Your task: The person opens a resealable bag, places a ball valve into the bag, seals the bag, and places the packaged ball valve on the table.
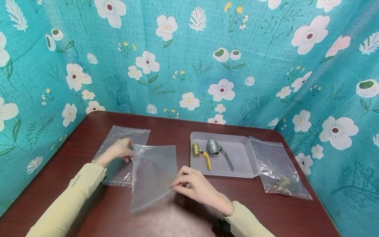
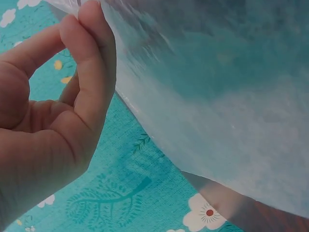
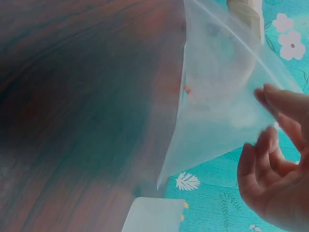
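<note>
A clear zip-lock bag (image 1: pixel 155 174) hangs spread between my two hands, over the near-left part of the table. With thumb and fingertips, my left hand (image 1: pixel 119 149) pinches its upper left edge; the left wrist view shows those fingertips (image 2: pixel 89 21) on the film. Lower down on the other side, my right hand (image 1: pixel 196 186) pinches the bag by its zip edge between thumb and index finger. In the right wrist view the bag (image 3: pixel 217 96) is see-through and holds nothing visible. Beneath my left hand lies another clear bag (image 1: pixel 112 144), flat on the table.
A shallow grey tray (image 1: pixel 241 168) holds a brass ball valve (image 1: pixel 196 149) with a yellow lever and a larger steel ball valve (image 1: pixel 213 147) with a grey lever. Right of it lies a zip-lock bag (image 1: pixel 275 161) with a brass fitting (image 1: pixel 282 185) inside. Floral curtains surround the table (image 1: pixel 165 130).
</note>
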{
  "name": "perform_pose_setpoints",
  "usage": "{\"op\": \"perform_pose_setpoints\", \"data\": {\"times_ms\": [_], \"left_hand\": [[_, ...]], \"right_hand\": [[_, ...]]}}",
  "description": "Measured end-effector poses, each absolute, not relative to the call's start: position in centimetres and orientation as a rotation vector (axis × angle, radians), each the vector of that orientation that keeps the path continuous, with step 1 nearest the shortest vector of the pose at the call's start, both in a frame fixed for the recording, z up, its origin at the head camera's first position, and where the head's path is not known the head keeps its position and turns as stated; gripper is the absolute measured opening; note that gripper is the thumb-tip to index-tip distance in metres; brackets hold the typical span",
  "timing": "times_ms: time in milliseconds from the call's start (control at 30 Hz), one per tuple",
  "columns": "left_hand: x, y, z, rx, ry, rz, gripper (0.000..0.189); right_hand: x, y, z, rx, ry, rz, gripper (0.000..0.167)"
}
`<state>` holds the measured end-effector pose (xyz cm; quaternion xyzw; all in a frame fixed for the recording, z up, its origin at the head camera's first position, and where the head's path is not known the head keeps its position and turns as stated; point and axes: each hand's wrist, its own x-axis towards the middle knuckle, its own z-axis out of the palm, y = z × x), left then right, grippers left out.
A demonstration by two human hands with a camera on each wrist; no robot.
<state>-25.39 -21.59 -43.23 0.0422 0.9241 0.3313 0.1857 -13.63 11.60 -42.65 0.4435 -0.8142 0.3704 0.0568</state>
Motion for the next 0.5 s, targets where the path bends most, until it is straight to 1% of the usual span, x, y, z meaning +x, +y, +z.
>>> {"op": "perform_pose_setpoints", "data": {"times_ms": [200,400,500], "left_hand": [[-24.5,-21.0,-43.1,0.138,2.574,0.926,0.039],[-24.2,-20.1,-42.5,0.252,2.683,0.739,0.041],[-23.9,-19.5,-42.1,0.314,2.750,0.679,0.037]], "right_hand": [[-13.0,12.4,-42.6,1.321,-2.343,1.010,0.004],[-12.2,13.3,-42.1,1.293,-2.322,1.181,0.004],[-12.0,13.8,-41.8,1.234,-2.357,1.257,0.005]]}}
